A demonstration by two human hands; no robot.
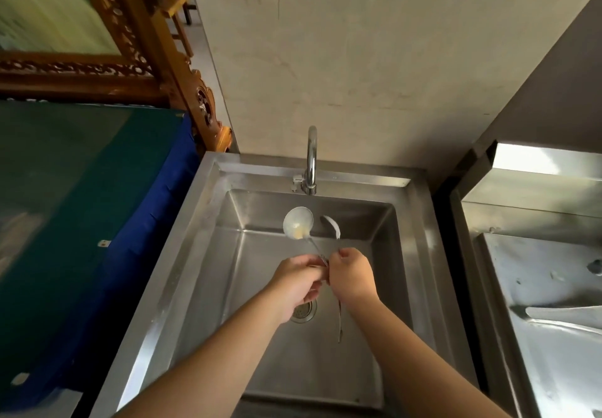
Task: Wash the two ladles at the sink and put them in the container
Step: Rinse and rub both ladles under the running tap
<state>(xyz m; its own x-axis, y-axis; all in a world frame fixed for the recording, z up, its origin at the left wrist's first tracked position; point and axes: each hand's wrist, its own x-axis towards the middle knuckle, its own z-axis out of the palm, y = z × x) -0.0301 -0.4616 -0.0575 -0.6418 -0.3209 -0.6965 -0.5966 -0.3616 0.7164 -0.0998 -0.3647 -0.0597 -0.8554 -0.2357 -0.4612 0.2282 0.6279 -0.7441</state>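
Both hands are over the steel sink (208,254). My left hand (298,282) grips the handle of a steel ladle (298,223) whose round bowl faces up and carries a yellowish smear. My right hand (350,276) holds a second ladle (332,226); its bowl is seen edge-on and its handle hangs down past the wrist toward the drain (304,311). The two hands touch at the fingers. The faucet (311,160) stands behind the ladles, and no water shows from it.
A steel counter with a tray-like container (537,303) lies to the right, a pale utensil resting in it. A blue-and-green covered surface (81,206) borders the sink's left side, with a carved wooden frame (156,43) behind it. A beige wall rises behind the faucet.
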